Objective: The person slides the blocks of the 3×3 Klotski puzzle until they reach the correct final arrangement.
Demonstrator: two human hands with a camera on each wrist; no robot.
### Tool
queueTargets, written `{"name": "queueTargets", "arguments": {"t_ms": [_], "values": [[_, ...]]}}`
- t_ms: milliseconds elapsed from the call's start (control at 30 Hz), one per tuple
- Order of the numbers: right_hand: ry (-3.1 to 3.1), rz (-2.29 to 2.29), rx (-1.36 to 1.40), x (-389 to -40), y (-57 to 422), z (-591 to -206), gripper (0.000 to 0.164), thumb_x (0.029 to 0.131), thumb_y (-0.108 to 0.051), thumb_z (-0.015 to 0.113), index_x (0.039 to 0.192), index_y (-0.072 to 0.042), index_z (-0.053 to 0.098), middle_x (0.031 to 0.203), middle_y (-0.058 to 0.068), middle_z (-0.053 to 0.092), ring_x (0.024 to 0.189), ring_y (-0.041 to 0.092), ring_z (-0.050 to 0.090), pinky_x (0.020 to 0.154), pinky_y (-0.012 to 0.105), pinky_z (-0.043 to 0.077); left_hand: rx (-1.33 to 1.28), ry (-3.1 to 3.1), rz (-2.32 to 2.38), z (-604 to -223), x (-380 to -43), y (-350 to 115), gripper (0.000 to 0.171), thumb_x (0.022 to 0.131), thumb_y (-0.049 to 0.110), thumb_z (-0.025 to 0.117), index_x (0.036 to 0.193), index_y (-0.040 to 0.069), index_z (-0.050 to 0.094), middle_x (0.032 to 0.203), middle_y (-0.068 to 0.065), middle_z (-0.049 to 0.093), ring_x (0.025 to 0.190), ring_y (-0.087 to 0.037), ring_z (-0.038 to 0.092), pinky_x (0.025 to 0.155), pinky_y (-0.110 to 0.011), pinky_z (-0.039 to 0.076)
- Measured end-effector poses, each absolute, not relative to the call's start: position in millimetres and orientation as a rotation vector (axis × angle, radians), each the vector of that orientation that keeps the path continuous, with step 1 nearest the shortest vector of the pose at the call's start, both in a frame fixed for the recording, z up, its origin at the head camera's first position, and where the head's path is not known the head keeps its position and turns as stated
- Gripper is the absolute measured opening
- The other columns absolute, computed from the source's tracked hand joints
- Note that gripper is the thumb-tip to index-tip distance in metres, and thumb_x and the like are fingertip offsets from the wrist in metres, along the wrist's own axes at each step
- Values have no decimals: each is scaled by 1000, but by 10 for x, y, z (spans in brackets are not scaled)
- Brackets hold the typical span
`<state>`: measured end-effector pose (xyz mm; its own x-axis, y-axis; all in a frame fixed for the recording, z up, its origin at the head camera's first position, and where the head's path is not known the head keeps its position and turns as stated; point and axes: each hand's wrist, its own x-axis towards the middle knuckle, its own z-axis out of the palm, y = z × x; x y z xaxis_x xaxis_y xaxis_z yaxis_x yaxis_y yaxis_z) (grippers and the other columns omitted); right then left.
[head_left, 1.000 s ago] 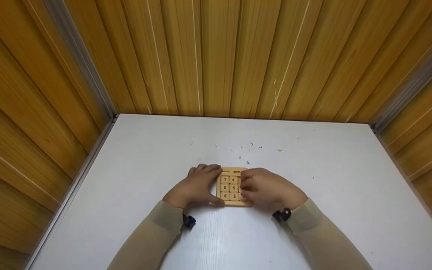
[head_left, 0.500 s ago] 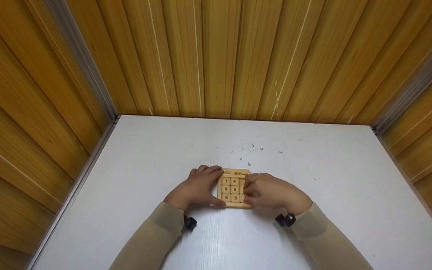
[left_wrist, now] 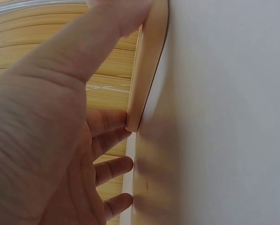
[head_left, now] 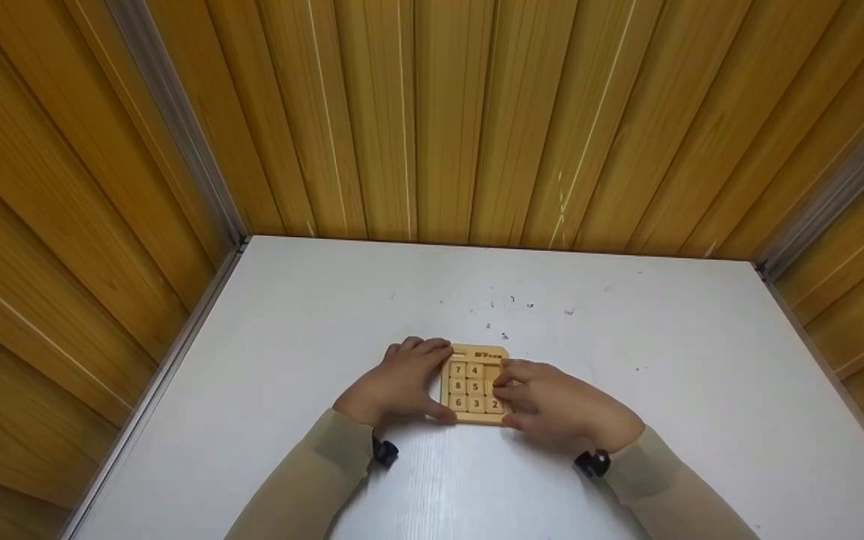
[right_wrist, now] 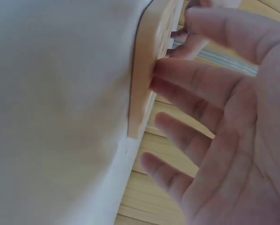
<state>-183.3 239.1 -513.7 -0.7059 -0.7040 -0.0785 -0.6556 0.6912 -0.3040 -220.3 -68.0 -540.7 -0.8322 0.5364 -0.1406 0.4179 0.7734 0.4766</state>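
A wooden number slide puzzle (head_left: 477,419) lies flat on the white table. My left hand (head_left: 400,381) spans its left side and grips it, thumb at the near corner and fingers at the far one. In the left wrist view the thumb presses the edge of the puzzle frame (left_wrist: 147,70). Tiles 7, 4, 8, 5, 6, 3 and the 2 tile (head_left: 494,404) show; a bare slot is at upper right. My right hand (head_left: 559,399) is at the right edge, fingers loosely extended over the right column, partly hiding it. Two right fingertips reach the puzzle's edge (right_wrist: 142,89) in the right wrist view.
The white table (head_left: 312,315) carries small dark marks (head_left: 505,336) beyond the puzzle. Wood-look panels (head_left: 439,120) wall it in at the back and both sides, with metal posts at the corners. Black straps with small devices (head_left: 593,463) sit on both wrists.
My right hand's fingers have loosened and drawn back to the right, uncovering the 2 tile and the bare upper right slot. The left hand keeps its grip; the view has shifted slightly.
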Motion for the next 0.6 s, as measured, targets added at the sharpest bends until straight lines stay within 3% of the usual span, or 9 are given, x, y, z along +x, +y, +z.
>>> {"name": "queueTargets", "arguments": {"t_ms": [200, 600], "values": [[2703, -413, -1056, -1835, 2436, -5151, 53, 107, -42, 76, 152, -14, 73, 165, 4, 62, 168, 37, 44, 138, 60, 36, 751, 2698, 623, -5421, -2210, -664, 121, 80, 66, 97, 177, 18, 41, 184, 5, 40, 169, -27, 35, 142, -54, 27], [2709, -437, -1036, -1880, 2464, -5189, 45, 107, -43, 74, 147, -21, 78, 159, -8, 66, 173, 30, 36, 141, 56, 33, 760, 2704, 616, -5394, -2209, -680, 122, 79, 65, 97, 177, 18, 41, 184, 2, 40, 169, -30, 36, 141, -58, 27]]}}
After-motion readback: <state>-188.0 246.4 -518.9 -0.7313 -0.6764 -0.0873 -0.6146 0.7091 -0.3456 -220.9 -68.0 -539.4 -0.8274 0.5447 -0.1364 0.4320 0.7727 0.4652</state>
